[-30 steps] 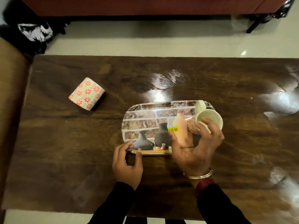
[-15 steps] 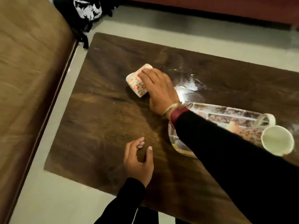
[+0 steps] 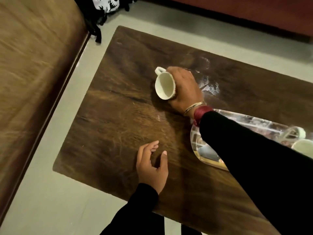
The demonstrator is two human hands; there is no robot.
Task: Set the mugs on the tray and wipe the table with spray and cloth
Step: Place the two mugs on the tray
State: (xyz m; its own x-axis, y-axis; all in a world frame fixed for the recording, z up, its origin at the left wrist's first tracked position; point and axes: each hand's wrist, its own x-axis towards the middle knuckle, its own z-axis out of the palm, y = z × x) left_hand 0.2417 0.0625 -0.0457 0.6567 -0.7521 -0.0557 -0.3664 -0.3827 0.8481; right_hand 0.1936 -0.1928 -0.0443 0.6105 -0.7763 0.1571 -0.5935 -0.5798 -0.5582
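On table [image 3: 118, 116]: right hand [image 3: 184, 89] grips tilted mug [image 3: 165, 85]; left hand [image 3: 151, 167] relaxed, holding nothing.

The mug [image 3: 165, 85] at upper centre and the second mug [image 3: 303, 147] at the right edge are cream-white inside; the tray [image 3: 257, 123] carries a brick-wall print. The table [image 3: 118, 124] is dark brown wood grain, the floor [image 3: 50, 200] pale grey-green, the sleeve [image 3: 254, 158] black with a maroon cuff [image 3: 202, 112]. Fabric [image 3: 105, 4] at the top is patterned black and white.
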